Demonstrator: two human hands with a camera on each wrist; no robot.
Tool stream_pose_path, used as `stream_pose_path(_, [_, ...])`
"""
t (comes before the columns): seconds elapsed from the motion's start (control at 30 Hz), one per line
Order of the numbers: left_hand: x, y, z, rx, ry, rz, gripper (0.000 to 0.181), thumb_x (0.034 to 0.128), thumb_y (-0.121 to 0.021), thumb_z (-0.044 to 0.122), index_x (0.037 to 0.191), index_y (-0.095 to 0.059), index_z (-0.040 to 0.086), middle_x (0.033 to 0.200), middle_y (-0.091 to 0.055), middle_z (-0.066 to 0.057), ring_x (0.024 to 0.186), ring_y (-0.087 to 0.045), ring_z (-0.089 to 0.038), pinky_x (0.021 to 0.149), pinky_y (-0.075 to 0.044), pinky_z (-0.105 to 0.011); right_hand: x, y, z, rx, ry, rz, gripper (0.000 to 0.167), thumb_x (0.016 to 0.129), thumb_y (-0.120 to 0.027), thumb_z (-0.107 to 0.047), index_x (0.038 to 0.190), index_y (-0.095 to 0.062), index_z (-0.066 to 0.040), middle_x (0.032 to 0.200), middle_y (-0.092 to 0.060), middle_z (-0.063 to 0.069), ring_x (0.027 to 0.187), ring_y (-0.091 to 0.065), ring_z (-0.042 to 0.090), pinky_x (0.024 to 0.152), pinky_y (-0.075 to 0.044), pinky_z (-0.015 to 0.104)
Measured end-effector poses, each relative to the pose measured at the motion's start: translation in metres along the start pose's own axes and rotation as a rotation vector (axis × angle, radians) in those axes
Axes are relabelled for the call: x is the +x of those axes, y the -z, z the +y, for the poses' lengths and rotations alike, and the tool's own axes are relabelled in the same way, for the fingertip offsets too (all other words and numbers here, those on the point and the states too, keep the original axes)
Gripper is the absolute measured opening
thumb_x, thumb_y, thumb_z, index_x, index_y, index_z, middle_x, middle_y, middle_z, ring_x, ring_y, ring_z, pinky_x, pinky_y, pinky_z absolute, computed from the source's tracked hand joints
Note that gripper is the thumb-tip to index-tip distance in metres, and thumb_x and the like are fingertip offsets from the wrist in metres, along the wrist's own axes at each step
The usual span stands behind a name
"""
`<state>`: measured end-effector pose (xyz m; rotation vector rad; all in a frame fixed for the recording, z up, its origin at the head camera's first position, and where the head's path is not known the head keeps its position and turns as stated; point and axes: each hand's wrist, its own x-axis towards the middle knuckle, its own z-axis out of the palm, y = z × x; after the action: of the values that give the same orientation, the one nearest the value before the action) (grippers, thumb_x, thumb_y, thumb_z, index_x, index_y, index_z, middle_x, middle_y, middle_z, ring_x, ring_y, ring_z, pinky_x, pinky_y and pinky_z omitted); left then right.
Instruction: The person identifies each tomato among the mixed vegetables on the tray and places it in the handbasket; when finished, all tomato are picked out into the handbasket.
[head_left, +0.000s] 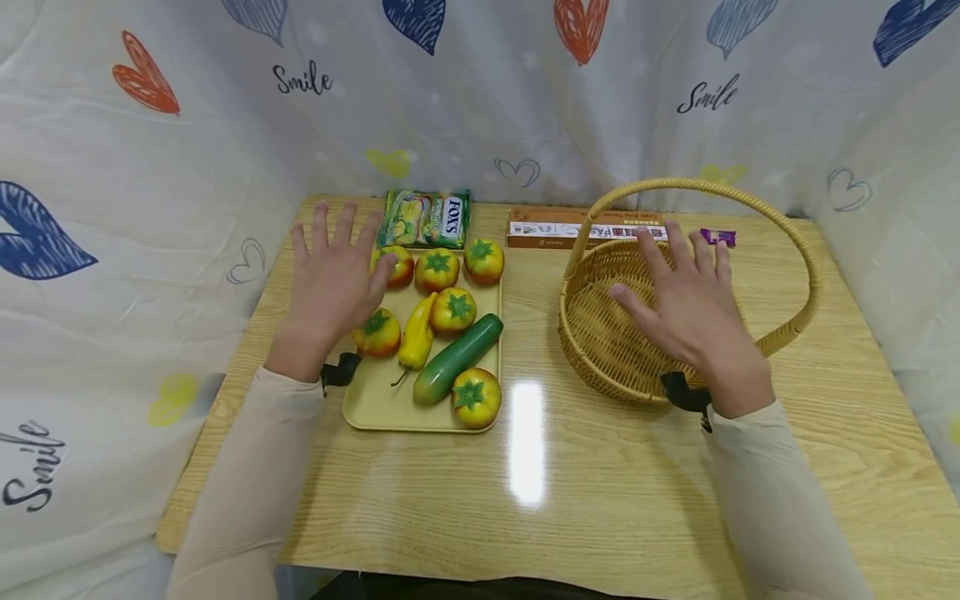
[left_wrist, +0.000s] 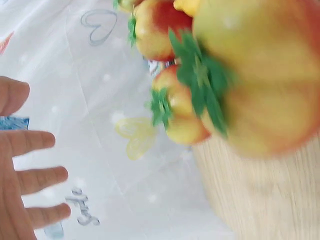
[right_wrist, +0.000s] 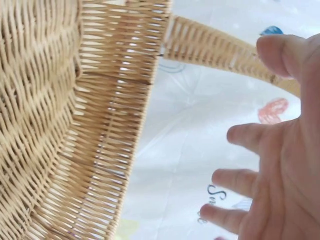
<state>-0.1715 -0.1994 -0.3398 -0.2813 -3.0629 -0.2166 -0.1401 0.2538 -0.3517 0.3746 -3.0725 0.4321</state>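
My left hand (head_left: 330,279), fingers spread, hovers over the left side of a yellow tray (head_left: 412,417) and holds nothing. On the tray lie several red-and-yellow tomatoes (head_left: 476,398), a yellow pepper (head_left: 417,335) and a green cucumber (head_left: 458,360). In the left wrist view a tomato (left_wrist: 260,75) looms large, apart from the spread fingers of the hand (left_wrist: 25,175). My right hand (head_left: 690,308) is spread above a wicker basket (head_left: 600,350), empty too. The right wrist view has the basket's woven wall (right_wrist: 105,125) to the left of the open hand (right_wrist: 285,150).
Behind the tray lies a green FOX'S packet (head_left: 425,219). A long brown box (head_left: 547,229) lies at the table's back edge, partly behind the basket's arched handle (head_left: 806,275). A small purple packet (head_left: 717,237) is right of it. A patterned curtain (head_left: 465,108) hangs behind.
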Motion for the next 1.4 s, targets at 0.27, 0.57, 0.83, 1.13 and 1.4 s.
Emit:
stream_pose_path(0.27, [-0.019, 0.013, -0.054, -0.199, -0.080, -0.001, 0.066, 0.1169, -0.049, 0.033, 0.173, -0.029, 0.005, 0.178, -0.023, -0.030, 0.164, -0.015, -0.059, 0.127, -0.016, -0.080, -0.024, 0.026, 0.010, 0.174, 0.112, 0.009, 0.086, 0.109, -0.062, -0.051, 0.178, -0.020, -0.019, 0.186, -0.010, 0.013, 0.169, -0.009, 0.050, 0.133, -0.008, 0.074])
stream_pose_path(0.57, [-0.028, 0.011, -0.096, -0.308, -0.045, -0.050, 0.068, 0.1149, -0.055, 0.025, 0.172, -0.029, 0.000, 0.176, -0.027, -0.032, 0.163, -0.021, -0.056, 0.131, -0.017, -0.073, -0.048, 0.033, 0.003, 0.252, 0.178, 0.103, 0.083, 0.103, -0.075, -0.038, 0.174, -0.033, -0.029, 0.181, -0.033, 0.005, 0.166, -0.031, 0.041, 0.127, -0.028, 0.074])
stream_pose_path(0.83, [-0.008, -0.017, -0.103, -0.431, -0.063, -0.094, 0.064, 0.1140, -0.057, 0.022, 0.171, -0.034, 0.003, 0.177, -0.032, -0.026, 0.165, -0.025, -0.052, 0.131, -0.022, -0.070, -0.023, 0.005, -0.036, 0.363, 0.322, 0.209, 0.076, 0.099, -0.079, -0.033, 0.168, -0.048, -0.023, 0.171, -0.050, 0.005, 0.157, -0.048, 0.037, 0.126, -0.039, 0.064])
stream_pose_path(1.13, [0.021, -0.053, -0.102, -0.558, -0.017, -0.197, 0.061, 0.1148, -0.053, 0.023, 0.172, -0.036, 0.011, 0.179, -0.032, -0.021, 0.165, -0.026, -0.049, 0.131, -0.024, -0.069, 0.030, -0.019, -0.097, 0.523, 0.367, 0.152, 0.071, 0.104, -0.072, -0.044, 0.167, -0.048, -0.024, 0.171, -0.050, 0.002, 0.158, -0.048, 0.028, 0.127, -0.041, 0.057])
stream_pose_path(1.4, [0.042, -0.070, -0.101, -0.577, 0.019, -0.343, 0.063, 0.1158, -0.047, 0.023, 0.175, -0.029, 0.018, 0.181, -0.024, -0.022, 0.166, -0.021, -0.052, 0.131, -0.020, -0.073, 0.074, -0.042, -0.135, 0.719, 0.315, 0.166, 0.066, 0.102, -0.075, -0.038, 0.162, -0.056, -0.021, 0.164, -0.058, 0.006, 0.144, -0.061, 0.027, 0.120, -0.050, 0.046])
